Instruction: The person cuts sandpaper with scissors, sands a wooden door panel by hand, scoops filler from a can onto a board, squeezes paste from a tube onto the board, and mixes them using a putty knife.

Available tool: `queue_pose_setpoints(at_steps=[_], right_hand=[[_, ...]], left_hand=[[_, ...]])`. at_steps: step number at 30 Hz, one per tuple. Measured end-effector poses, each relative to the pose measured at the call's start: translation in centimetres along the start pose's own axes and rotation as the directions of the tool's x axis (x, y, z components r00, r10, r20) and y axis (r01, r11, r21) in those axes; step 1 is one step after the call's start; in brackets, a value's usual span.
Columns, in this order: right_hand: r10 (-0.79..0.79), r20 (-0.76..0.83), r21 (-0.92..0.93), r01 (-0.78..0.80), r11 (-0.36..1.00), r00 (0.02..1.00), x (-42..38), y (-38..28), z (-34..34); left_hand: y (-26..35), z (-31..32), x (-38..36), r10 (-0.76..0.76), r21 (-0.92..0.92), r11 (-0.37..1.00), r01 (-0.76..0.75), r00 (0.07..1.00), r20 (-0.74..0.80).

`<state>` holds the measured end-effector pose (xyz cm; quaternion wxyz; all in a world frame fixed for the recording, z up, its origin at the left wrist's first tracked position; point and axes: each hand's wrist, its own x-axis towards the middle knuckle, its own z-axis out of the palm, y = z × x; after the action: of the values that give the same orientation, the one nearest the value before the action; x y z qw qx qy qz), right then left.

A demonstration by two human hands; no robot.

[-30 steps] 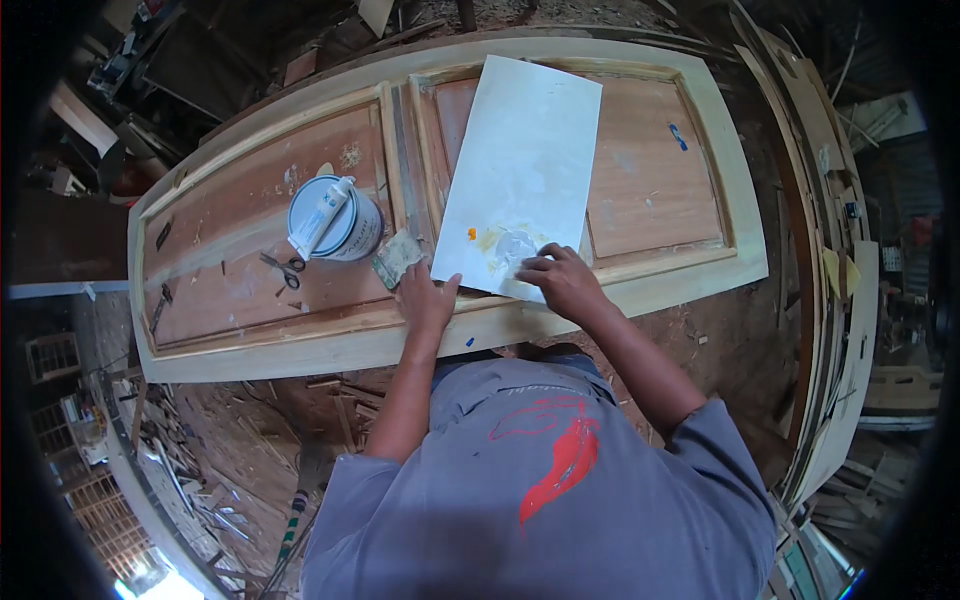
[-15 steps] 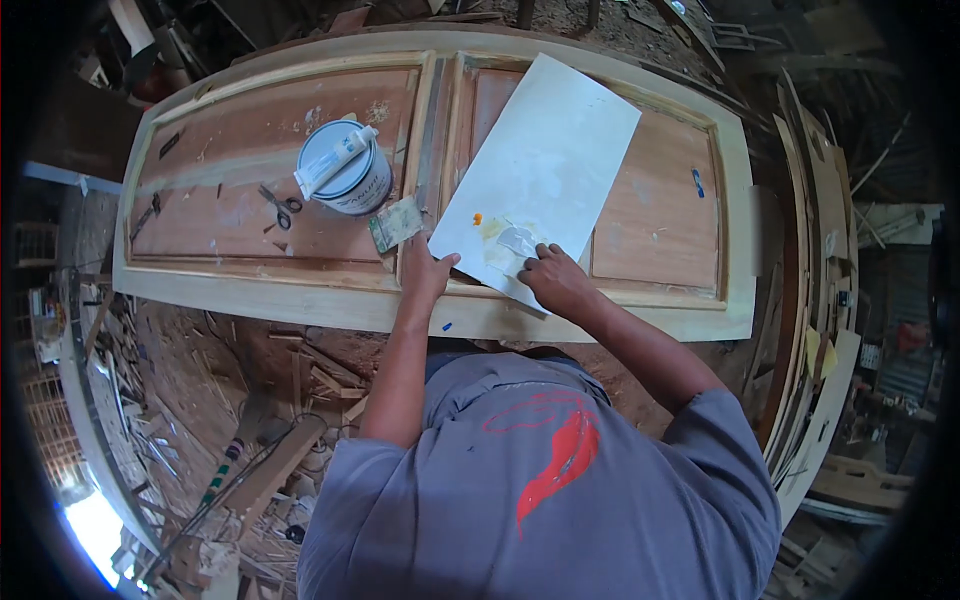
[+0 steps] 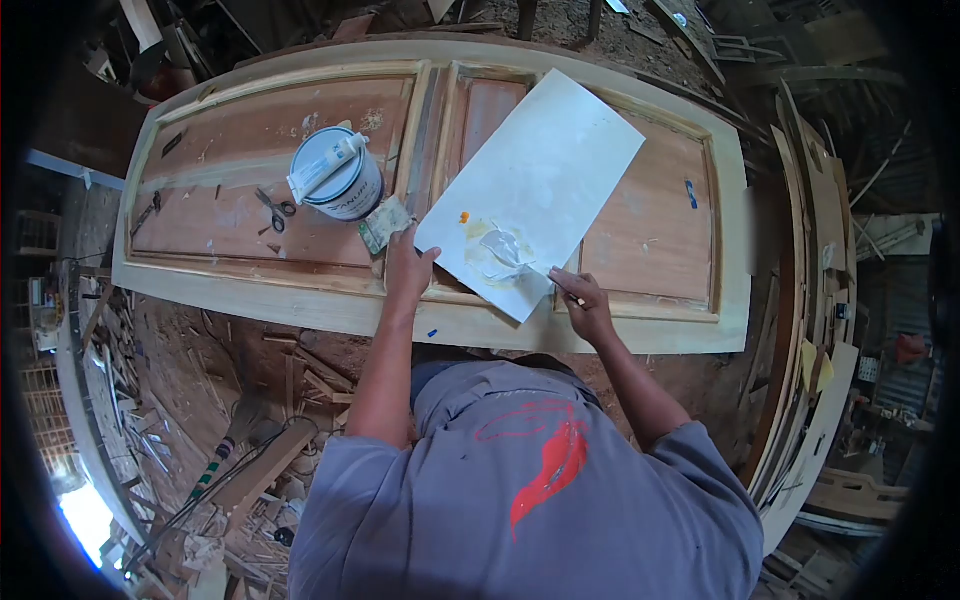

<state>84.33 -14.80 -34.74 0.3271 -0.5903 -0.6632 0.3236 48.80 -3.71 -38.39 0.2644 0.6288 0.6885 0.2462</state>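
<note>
My left hand (image 3: 408,265) grips the lower left edge of a white board (image 3: 560,170), thumb on top. A grey-white paste patch (image 3: 500,250) and a small orange dab (image 3: 464,217) lie on the board. My right hand (image 3: 583,298) is closed around a thin spreading tool (image 3: 541,270), whose far end reaches into the paste. Beside my left hand rests a whitish-green block (image 3: 384,224). A lidded tub (image 3: 345,190) stands behind it, with a white tube (image 3: 326,168) lying on its lid.
Underneath is a wooden panelled door (image 3: 250,290). Scissors (image 3: 277,208) lie on its left panel and a blue item (image 3: 691,194) on its right panel. Long boards (image 3: 800,370) lean at the right. Wood scraps (image 3: 270,500) litter the floor.
My right hand has moved right and toward my body, drawing back from the paste with the tool now visible. The board has turned slightly clockwise, and the paste patch is spread differently.
</note>
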Motion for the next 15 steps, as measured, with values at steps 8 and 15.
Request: queue_pose_setpoints(at_steps=[8, 15], right_hand=[[-0.113, -0.145, -0.084, 0.102, 0.991, 0.983, -0.5, 1.3, 1.7], [-0.089, -0.146, -0.069, 0.079, 0.994, 0.985, -0.4, 1.8, 1.1]], left_hand=[[1.5, 0.9, -1.4, -0.139, -0.052, 0.99, 0.131, 0.972, -0.192], [2.8, 6.0, -9.0, -0.41, -0.425, 0.824, 0.375, 0.912, 0.008]])
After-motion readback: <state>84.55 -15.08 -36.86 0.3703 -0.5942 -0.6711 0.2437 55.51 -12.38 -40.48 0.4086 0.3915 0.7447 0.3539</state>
